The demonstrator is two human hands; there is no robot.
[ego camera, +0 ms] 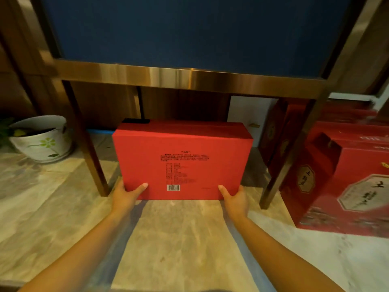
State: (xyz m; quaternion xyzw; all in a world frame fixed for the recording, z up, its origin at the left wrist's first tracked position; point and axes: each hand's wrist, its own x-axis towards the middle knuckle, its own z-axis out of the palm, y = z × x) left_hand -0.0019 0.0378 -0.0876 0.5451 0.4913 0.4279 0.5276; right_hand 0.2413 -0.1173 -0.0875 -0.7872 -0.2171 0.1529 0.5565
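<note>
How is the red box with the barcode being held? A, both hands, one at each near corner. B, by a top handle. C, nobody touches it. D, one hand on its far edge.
A: the left hand and right hand each grip a near corner of the red box, thumbs on its printed face.

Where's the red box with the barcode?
Centre of the head view, the red box is under the brass-framed table between its front legs, held at its near corners by the left hand and right hand.
</note>
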